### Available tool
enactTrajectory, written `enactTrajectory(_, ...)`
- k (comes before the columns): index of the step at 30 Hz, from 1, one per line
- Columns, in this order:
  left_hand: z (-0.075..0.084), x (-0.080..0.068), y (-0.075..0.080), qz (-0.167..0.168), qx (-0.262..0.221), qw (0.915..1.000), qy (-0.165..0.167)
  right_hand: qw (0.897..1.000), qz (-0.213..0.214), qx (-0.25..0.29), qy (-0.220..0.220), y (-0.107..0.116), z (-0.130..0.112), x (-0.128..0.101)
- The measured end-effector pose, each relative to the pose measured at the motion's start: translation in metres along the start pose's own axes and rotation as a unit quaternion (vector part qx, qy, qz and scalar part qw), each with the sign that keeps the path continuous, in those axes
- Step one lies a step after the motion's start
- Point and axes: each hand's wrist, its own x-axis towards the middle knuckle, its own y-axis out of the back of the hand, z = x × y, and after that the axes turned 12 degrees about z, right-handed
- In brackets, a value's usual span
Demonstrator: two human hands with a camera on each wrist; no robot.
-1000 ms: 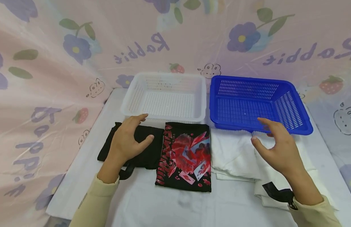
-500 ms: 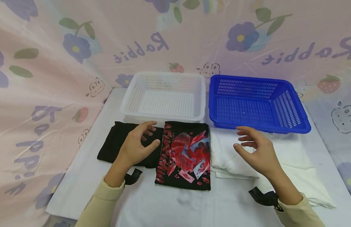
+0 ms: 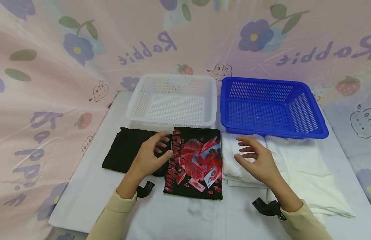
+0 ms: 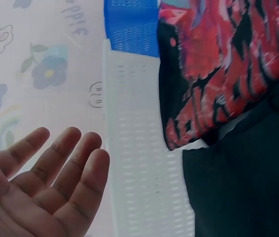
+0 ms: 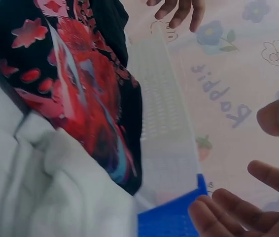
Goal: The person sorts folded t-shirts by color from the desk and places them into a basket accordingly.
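Over the right part of a folded black garment (image 3: 128,150) hovers my left hand (image 3: 150,155), its fingers loosely bent and holding nothing. To its right lies a folded black garment with a red print (image 3: 197,163), flat on the table. My right hand (image 3: 257,160) is above a folded white garment (image 3: 233,170), also holding nothing, thumb and fingers apart. Another white garment (image 3: 308,166) lies further right, partly behind the right hand and forearm. In the left wrist view my left hand's fingers (image 4: 87,185) are spread a little and bare.
Behind the garments stand a white perforated basket (image 3: 170,123) and, to its right, a blue perforated basket (image 3: 272,133), with nothing in either. A patterned curtain (image 3: 185,33) rises behind the white-covered table (image 3: 179,220). Each wrist wears a black strap mount (image 3: 267,207).
Both hands have moved inward toward the printed garment: the left hand rightward, the right hand leftward from near the blue basket. The garments and baskets stay where they were.
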Motion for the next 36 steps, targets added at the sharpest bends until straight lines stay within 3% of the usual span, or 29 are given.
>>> enactTrajectory(8,-0.011,-0.004,-0.017,-0.036,0.006,0.9985,0.041,0.998,-0.046,0.014,-0.037,-0.023,0.004,-0.003)
enactTrajectory(16,-0.02,-0.007,-0.025,-0.059,0.024,0.9952,0.074,0.995,-0.075,0.012,-0.066,-0.045,0.008,-0.005)
enactTrajectory(36,-0.034,-0.003,-0.041,-0.093,0.084,0.9821,0.14,0.99,-0.112,-0.058,-0.07,-0.07,0.015,0.004)
